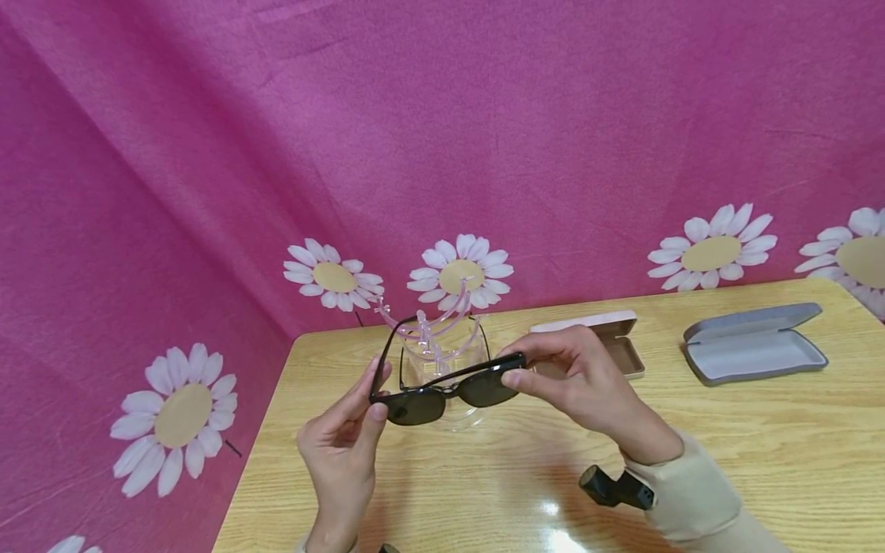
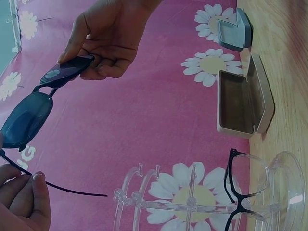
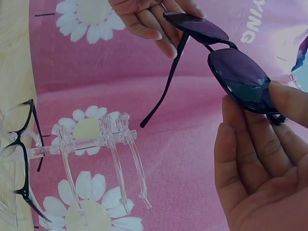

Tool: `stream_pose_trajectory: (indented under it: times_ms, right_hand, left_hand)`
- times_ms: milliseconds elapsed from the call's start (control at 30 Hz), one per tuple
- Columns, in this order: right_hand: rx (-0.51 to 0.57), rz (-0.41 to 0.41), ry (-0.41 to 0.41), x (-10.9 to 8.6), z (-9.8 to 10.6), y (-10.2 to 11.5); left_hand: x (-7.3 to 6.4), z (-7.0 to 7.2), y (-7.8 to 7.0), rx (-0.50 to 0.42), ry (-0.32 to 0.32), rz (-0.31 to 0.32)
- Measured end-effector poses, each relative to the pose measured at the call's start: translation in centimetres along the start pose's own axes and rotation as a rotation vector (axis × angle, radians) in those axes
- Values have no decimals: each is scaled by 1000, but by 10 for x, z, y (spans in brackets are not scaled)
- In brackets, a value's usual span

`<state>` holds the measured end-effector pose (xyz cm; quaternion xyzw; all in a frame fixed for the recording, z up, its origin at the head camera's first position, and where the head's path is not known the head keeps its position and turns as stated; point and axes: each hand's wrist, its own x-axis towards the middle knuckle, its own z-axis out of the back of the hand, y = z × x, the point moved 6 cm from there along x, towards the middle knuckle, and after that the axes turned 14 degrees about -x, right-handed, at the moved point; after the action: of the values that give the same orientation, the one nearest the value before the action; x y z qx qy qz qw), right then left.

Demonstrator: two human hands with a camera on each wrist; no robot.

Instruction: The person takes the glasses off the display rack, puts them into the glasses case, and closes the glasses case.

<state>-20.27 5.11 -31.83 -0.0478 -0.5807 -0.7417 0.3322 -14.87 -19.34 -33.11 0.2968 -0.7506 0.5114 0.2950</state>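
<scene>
A pair of black sunglasses (image 1: 417,407) with dark lenses is held up in front of a clear display stand (image 2: 192,207). My left hand (image 1: 340,453) pinches the corner of the frame where one temple arm (image 3: 172,79) stretches out toward the stand. At the other end, my right hand (image 1: 588,384) grips the lens edge between thumb and fingers. The second temple arm seems to lie along the back of the lenses, partly hidden. Black-framed eyeglasses (image 2: 233,178) with clear lenses sit low on the stand, below its bare upper arms.
Beyond my right hand, an open pale case (image 1: 625,357) with a brown inside lies on the wooden table (image 1: 760,445). Farther right stands an open grey case (image 1: 754,349). A pink cloth (image 1: 553,153) with white flowers hangs behind and at the left.
</scene>
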Motion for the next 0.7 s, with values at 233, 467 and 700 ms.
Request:
stream_pose_trajectory:
  times_ms: [233, 467, 700]
  right_hand:
    - [27, 5, 6, 0, -2, 1]
    - [14, 0, 10, 0, -1, 1]
    - [-1, -17, 13, 1, -1, -3]
  left_hand:
    - [0, 0, -2, 13, 16, -7]
    - [0, -1, -3, 13, 37, -24]
    - [-1, -4, -3, 0, 57, -41]
